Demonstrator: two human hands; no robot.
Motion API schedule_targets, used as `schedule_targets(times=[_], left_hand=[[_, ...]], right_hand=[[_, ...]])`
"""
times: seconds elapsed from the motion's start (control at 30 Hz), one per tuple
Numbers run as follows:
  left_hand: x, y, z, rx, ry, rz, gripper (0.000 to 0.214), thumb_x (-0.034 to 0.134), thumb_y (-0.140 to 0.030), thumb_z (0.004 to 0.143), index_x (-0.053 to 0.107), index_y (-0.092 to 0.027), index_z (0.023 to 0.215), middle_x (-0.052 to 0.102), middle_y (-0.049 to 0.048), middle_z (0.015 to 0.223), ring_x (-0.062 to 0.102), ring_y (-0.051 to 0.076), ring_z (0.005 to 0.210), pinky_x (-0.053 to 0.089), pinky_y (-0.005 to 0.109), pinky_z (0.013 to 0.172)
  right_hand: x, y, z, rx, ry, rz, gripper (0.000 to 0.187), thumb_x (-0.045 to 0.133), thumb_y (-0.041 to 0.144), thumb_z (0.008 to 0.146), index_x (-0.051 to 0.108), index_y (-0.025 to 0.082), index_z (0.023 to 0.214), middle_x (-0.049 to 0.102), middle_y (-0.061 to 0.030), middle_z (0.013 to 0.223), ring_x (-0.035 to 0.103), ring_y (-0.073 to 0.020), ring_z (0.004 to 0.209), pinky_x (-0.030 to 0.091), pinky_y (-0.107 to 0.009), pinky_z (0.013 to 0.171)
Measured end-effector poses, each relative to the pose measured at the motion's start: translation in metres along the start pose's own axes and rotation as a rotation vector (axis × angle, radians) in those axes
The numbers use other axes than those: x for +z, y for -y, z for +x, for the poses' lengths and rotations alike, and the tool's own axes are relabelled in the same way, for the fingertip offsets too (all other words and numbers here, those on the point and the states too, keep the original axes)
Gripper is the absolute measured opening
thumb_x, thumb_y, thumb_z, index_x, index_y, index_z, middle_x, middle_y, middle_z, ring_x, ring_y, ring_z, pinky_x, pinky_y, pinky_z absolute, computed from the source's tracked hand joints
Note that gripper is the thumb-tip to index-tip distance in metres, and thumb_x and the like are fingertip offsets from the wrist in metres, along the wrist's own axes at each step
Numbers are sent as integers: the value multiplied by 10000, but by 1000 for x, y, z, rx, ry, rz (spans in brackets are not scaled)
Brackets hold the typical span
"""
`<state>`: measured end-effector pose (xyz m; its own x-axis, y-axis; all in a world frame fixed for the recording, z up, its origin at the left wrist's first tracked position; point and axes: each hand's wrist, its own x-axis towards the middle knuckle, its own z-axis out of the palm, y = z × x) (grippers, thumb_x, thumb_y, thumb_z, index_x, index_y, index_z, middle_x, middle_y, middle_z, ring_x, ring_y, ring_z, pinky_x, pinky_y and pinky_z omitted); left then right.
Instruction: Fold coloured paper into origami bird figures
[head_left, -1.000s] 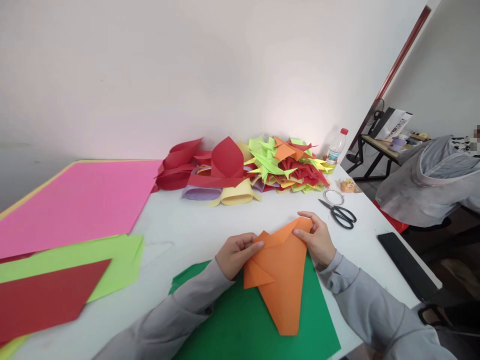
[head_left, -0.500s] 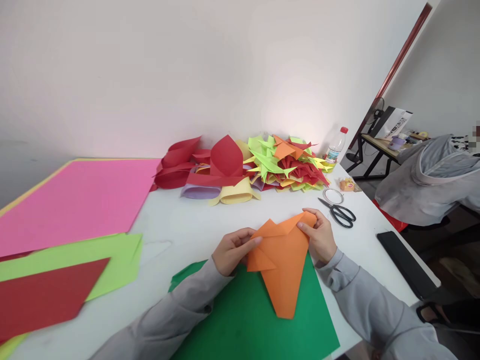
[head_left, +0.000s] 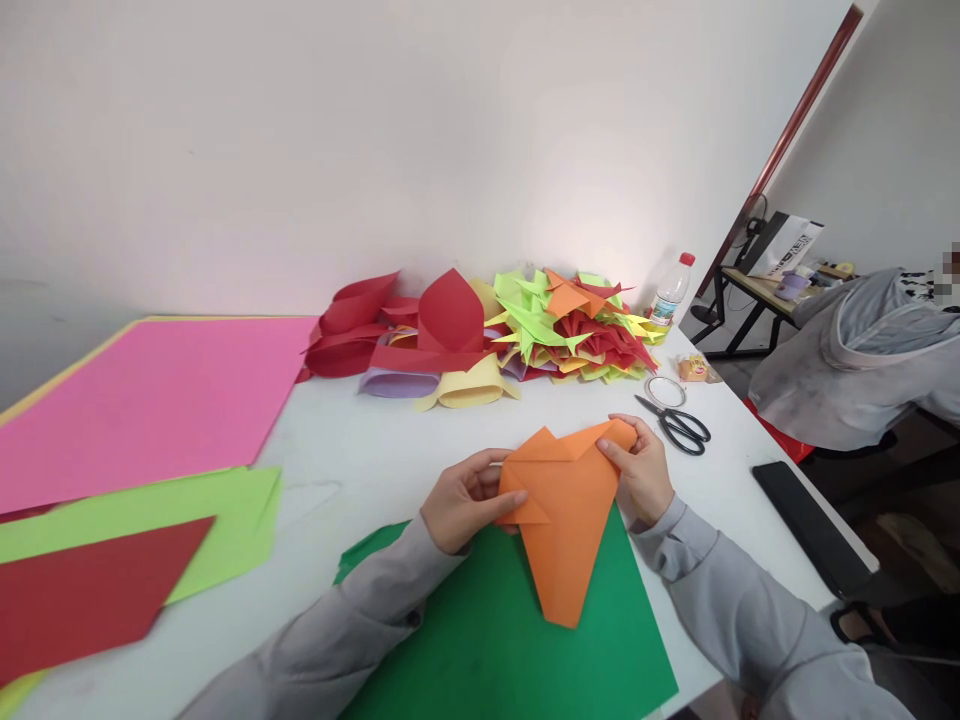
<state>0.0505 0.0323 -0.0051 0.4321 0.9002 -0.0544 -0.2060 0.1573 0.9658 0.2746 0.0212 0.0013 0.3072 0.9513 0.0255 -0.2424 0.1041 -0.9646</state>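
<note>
Between my hands is a folded sheet of orange paper (head_left: 564,510), wide at the top and narrowing to a blunt lower end. My left hand (head_left: 474,500) pinches its left side, thumb across the front over a folded flap and fingers mostly behind. At the upper right corner my right hand (head_left: 641,468) grips the paper with the thumb in front. A large green sheet (head_left: 517,640) lies on the table beneath the orange paper and partly under my left forearm.
Black-handled scissors (head_left: 681,430) and a roll of tape (head_left: 665,391) lie to the right, near a bottle (head_left: 670,292) and a black phone-like slab (head_left: 806,525). Folded paper pieces (head_left: 536,320) pile against the wall. Pink sheets (head_left: 172,400) lie left. A person (head_left: 862,350) sits at right.
My left fingers have shifted on the orange paper, and its left flap is now pressed back and covered more by the thumb. The lower end has swung slightly left and up.
</note>
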Motion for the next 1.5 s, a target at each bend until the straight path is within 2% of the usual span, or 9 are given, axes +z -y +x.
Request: schedule_targets(times=[0.4,0.5,0.6,0.77,0.83,1.03,1.13,1.23,1.5], left_hand=[[-7,6,6,60,-106,-31,553,864,-324,555,585,-140,995,757,89,813,713,250,767,595,345,668],[-5,3,5,85,-208,-49,540,860,-354,558,594,-141,977,755,86,826,706,223,742,589,294,612],[-2,-2,4,69,-299,-81,563,861,-390,538,608,-146,977,748,88,873,699,222,695,566,268,490],[-2,-6,3,-2,-253,-164,572,885,-355,492,635,-151,964,745,72,821,687,210,643,534,243,435],[-2,-4,3,-30,-207,-194,533,887,-337,495,652,-155,937,744,60,775,690,203,650,549,251,498],[-4,9,3,-61,-81,-95,478,873,-367,519,691,-159,908,747,74,772,698,232,728,559,295,623],[-5,12,5,-58,-66,-36,475,868,-396,514,695,-166,892,751,78,793,698,255,786,568,321,663],[-5,10,4,-42,-76,-11,465,857,-412,526,695,-172,890,755,80,832,694,263,832,571,340,723],[-6,5,2,-51,-138,-48,473,871,-403,508,705,-173,887,754,81,857,695,266,825,573,340,722]], right_hand=[[2,3,-1,11,-14,-7,474,837,298,530,612,190,934,634,28,723,574,-140,663,489,-271,621],[1,3,-2,16,25,11,418,841,302,542,629,186,883,648,12,752,579,-145,682,480,-269,632],[-1,2,-2,72,121,96,335,790,393,636,655,178,855,657,-10,769,580,-147,666,459,-260,594],[-8,2,6,123,63,224,370,687,526,720,696,179,847,671,-26,762,597,-154,677,459,-259,605],[-9,3,9,164,125,217,361,722,509,694,701,182,844,686,-35,777,612,-160,697,467,-264,617],[-3,0,-3,405,656,-2,458,774,523,657,714,142,904,704,-45,794,646,-162,739,485,-288,710],[1,-1,-10,462,813,-88,475,807,499,619,710,150,925,704,-20,788,651,-152,713,496,-281,698],[2,-2,-11,441,833,-92,466,828,469,595,707,153,915,707,-11,779,656,-145,703,512,-276,690],[4,-8,-7,408,701,-85,445,849,477,543,708,160,822,684,18,678,648,-138,630,512,-277,656]])
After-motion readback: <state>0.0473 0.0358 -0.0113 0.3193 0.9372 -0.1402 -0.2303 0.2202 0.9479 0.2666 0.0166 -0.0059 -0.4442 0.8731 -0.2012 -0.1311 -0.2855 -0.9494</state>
